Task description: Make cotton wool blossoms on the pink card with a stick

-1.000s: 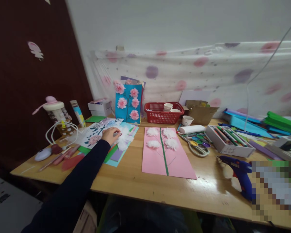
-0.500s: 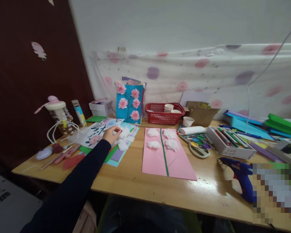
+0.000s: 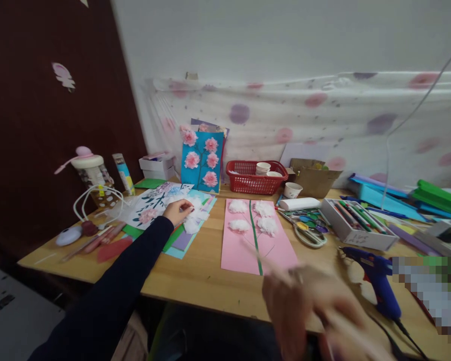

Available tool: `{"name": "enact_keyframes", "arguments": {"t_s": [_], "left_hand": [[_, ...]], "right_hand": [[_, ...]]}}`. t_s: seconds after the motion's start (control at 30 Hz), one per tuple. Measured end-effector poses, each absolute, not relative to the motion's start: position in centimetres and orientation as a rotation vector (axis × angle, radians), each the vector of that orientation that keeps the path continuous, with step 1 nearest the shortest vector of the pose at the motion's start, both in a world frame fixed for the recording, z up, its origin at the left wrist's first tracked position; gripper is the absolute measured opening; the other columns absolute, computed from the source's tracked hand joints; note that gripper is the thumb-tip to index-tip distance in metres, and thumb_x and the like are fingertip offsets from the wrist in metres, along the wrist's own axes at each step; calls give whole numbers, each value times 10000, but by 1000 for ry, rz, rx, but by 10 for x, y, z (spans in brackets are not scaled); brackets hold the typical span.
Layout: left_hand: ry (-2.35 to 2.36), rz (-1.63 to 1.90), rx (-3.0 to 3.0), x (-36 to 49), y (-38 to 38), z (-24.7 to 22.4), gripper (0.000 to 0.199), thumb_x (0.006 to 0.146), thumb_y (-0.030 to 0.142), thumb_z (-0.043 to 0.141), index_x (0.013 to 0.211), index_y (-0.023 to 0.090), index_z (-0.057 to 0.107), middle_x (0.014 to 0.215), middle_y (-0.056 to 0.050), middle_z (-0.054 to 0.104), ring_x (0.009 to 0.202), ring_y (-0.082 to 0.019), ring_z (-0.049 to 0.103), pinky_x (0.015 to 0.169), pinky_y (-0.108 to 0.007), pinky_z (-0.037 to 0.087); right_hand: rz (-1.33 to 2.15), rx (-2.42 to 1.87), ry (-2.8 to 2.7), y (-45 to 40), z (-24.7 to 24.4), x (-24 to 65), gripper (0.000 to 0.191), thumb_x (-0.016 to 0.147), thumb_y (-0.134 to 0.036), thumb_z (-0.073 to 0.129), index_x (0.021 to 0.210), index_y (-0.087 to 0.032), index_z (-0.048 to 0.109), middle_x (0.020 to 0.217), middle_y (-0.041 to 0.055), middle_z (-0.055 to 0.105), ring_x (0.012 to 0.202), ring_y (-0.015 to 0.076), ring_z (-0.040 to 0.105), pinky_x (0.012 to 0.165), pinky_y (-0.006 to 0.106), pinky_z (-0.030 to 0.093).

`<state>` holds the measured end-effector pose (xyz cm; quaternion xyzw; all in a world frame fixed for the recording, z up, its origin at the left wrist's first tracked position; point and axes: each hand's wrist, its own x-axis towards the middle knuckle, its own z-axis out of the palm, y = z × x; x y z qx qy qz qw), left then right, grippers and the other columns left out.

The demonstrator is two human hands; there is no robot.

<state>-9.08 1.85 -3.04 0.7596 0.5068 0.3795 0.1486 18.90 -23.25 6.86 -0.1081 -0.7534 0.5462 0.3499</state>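
Since the earlier frame, the right hand has popped into view at the bottom, over the front edge of the wooden surface. It's super blurry, but the fingers are closed around a thin, pale stick that points up toward the pink sheet.

That sheet lies flat around the middle of the surface, close to the front edge. It's got a straight, painted-looking green stem down it, thin curved lines branching off, and four fluffy white flowers up top, all thin ruffled petals with a bit of pink showing.

Left hand is over on the left half, at the white ruffled material, which looks soft and kinda see-through. Its fingers are bent with the tips near each other; can't tell if they're pinching any of it. Coloured papers are layered underneath, next to a printed flower picture.

Toward the back edge, a blue card with crinkly pink blooms stands upright beside a red plastic basket with holes in its walls. Smooth blue glue gun sits near the front right corner.
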Motion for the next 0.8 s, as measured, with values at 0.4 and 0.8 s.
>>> {"name": "enact_keyframes", "arguments": {"t_s": [0.4,0.8], "left_hand": [[1647,973,2467,-92,19,-27,256,821,306,437,813,187,664,902,-83,663,899,-210,591,825,-332,417],[1756,925,2502,-87,12,-22,153,744,318,616,861,248,686,1037,-63,633,1082,-305,473,910,-463,283]], "right_hand": [[1290,-791,-1220,-87,21,247,490,798,-624,458,664,-191,644,506,29,562,493,150,519,570,299,419],[1373,-783,-927,-68,-8,266,518,806,-629,421,708,-187,673,544,39,567,517,152,512,605,310,453]]}}
